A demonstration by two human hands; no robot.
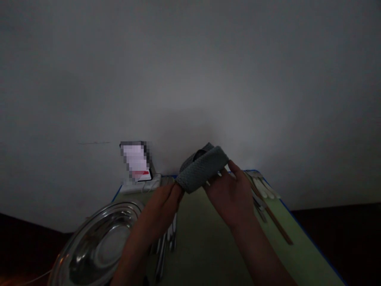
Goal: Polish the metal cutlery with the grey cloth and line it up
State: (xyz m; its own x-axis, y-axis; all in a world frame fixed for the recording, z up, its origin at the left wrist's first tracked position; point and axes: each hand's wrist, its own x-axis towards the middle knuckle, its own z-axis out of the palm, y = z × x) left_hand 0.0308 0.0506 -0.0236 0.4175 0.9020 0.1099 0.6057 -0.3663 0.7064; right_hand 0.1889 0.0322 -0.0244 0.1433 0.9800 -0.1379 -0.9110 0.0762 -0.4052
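A grey, textured cloth (205, 169) is held up over the table, folded into a loop with a dark hollow at its top. My left hand (166, 202) pinches its lower left end, where a checkered patch shows. On the other side, my right hand (230, 194) supports the cloth from beneath, the thumb at its right edge and the fingers partly hidden behind it. Whether anything is wrapped inside, I cannot tell. Below my left forearm lie several metal utensils (161, 254), partly covered by the arm.
A large shiny metal basin (79, 234) stands at the table's left. Behind it, a blurred-out screen (137, 159) leans on a white base. Chopsticks (278, 222), white-handled spoons (266, 190) and metal cutlery lie on the right. The green table (205, 246) has a blue edge and meets a grey wall.
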